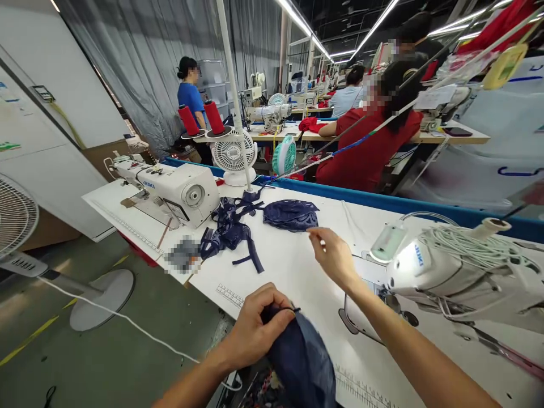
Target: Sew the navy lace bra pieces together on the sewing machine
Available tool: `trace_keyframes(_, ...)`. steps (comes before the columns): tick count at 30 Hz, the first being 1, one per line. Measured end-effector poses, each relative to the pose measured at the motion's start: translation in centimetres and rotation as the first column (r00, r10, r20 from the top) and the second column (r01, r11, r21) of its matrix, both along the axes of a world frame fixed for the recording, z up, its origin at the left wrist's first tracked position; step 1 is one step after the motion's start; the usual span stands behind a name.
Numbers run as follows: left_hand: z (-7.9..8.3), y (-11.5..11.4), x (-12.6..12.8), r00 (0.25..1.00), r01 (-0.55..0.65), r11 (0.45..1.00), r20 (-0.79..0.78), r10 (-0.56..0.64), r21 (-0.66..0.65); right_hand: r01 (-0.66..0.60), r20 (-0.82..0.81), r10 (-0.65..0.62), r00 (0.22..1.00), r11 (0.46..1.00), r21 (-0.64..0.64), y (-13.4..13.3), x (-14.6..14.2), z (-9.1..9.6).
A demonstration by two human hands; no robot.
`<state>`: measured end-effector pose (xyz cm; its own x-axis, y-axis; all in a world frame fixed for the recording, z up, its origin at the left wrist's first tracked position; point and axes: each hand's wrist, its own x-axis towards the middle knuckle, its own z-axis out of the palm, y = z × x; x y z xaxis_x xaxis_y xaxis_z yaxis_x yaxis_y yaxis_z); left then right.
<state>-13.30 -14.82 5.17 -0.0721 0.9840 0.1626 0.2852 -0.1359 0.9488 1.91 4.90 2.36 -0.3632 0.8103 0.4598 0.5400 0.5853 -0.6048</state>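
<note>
Near the table's front edge, my left hand (267,317) is closed on a piece of navy fabric (304,357), thumb pressed over its top edge. The cloth hangs down toward my lap. My right hand (334,255) reaches across the white table, its thumb and forefinger pinched at the near right corner of a stack of navy lace pieces (289,215). Whether the pinch takes one layer or more I cannot tell. Left of that stack lies a tangled heap of navy lace and straps (232,226), one strap trailing toward me.
A lit sewing machine (425,266) stands at right, another sewing machine (178,187) at left. Printed rulers (229,294) mark the white tabletop (276,266). A white fan (236,153) and a thread-stand pole (233,85) rise behind. Co-workers (357,147) sit beyond the blue edge.
</note>
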Motion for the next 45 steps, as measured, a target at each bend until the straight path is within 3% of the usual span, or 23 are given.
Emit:
trace_keyframes(4,-0.5,-1.4,-1.4,1.000,-0.001,0.999,0.008,0.001,-0.044,0.175,0.079,-0.188,0.979,0.973,0.153,6.4,-2.7,-1.0)
trace_keyframes(7,-1.1,-2.2,-2.6,1.000,-0.024,0.997,0.000,0.024,-0.069,0.190,0.120,-0.227,0.967,0.948,0.256,9.0,-4.1,-0.7)
trace_keyframes(9,-1.5,-2.4,-3.3,0.999,-0.052,0.995,-0.008,0.051,-0.087,0.175,0.130,-0.227,0.965,0.930,0.324,9.9,-5.0,0.5)
trace_keyframes(13,-2.0,-2.1,-3.9,0.994,-0.107,0.993,-0.012,0.106,-0.052,0.114,0.155,-0.196,0.968,0.898,0.425,9.5,-7.2,4.7)
trace_keyframes(17,-1.5,-0.5,-3.6,0.982,-0.179,0.975,-0.036,0.185,0.135,-0.128,0.305,-0.016,0.952,0.886,0.446,3.9,-8.0,7.5)
trace_keyframes(20,-0.6,1.3,-3.4,0.984,-0.126,0.966,-0.094,0.150,0.226,-0.395,0.447,0.208,0.870,0.835,0.382,-2.6,-6.0,6.9)
trace_keyframes(22,-0.2,2.4,-3.2,0.994,0.007,0.980,-0.108,0.014,0.197,-0.508,0.480,0.331,0.812,0.806,0.304,-6.4,-3.3,5.7)
trace_keyframes(25,-0.5,3.6,-2.2,0.974,0.219,0.971,-0.070,-0.213,0.092,-0.455,0.294,0.430,0.853,0.890,0.020,-9.5,1.5,3.8)
trace_keyframes(27,-1.1,4.0,-1.0,0.964,0.265,0.964,-0.042,-0.264,0.037,-0.336,0.094,0.361,0.928,0.917,-0.213,-10.4,4.5,2.8)
trace_keyframes(29,-1.8,4.2,0.4,0.967,0.253,0.967,-0.034,-0.253,-0.003,-0.238,-0.065,0.232,0.971,0.884,-0.403,-10.9,7.0,1.8)
trace_keyframes(32,-2.4,4.3,2.4,0.969,0.231,0.971,-0.078,-0.236,-0.065,-0.162,-0.207,0.054,0.977,0.818,-0.552,-11.7,9.3,0.6)
trace_keyframes(38,-0.6,4.0,5.0,0.961,0.225,0.963,-0.131,-0.245,-0.148,-0.184,-0.380,-0.122,0.917,0.714,-0.676,-12.7,10.4,-0.8)
trace_keyframes(42,0.3,4.4,6.4,0.925,0.330,0.925,-0.133,-0.356,-0.186,-0.293,-0.461,-0.072,0.884,0.683,-0.669,-12.8,10.4,-1.0)
trace_keyframes(45,0.0,5.1,6.9,0.928,0.303,0.932,-0.162,-0.337,-0.200,-0.303,-0.460,-0.073,0.885,0.660,-0.687,-12.8,10.6,-0.8)
